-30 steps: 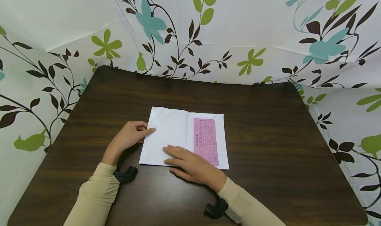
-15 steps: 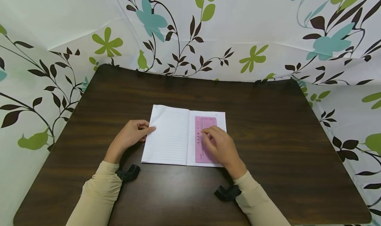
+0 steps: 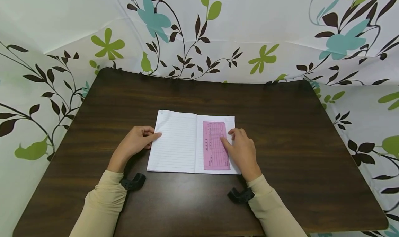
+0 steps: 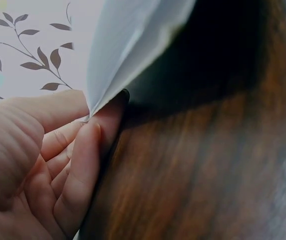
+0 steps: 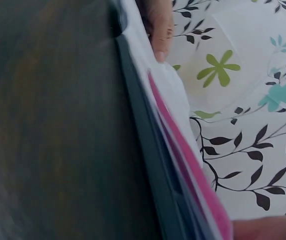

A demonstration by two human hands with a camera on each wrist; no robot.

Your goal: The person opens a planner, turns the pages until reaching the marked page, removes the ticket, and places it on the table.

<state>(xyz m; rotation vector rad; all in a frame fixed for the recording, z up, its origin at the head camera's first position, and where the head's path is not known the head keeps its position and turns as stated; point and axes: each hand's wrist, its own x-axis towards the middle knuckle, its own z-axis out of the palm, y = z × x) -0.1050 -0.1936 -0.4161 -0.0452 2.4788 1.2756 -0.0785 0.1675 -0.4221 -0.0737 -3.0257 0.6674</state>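
An open notebook [image 3: 176, 143] with lined white pages lies on the dark wooden table. On its right page rests a pink printed slip [image 3: 215, 147]. My left hand [image 3: 137, 140] pinches the notebook's left edge, thumb on top; the left wrist view has the thumb and fingers meeting at a page corner [image 4: 133, 45]. Near the right edge of the notebook, my right hand [image 3: 243, 148] has its thumb by the slip's right border and its loosely bent fingers over the page margin, a gap between them. Only part of the right hand [image 5: 270, 227] shows in the right wrist view.
Dark table [image 3: 299, 154] surface extends around the notebook on all sides. A white curtain [image 3: 274, 25] with leaf and flower prints hangs behind and beside it. Each wrist wears a black strap mount [image 3: 134, 182].
My right hand has moved from the notebook's lower middle, up across the pink slip, to the right edge, uncovering the slip. The left hand keeps its hold on the left edge.
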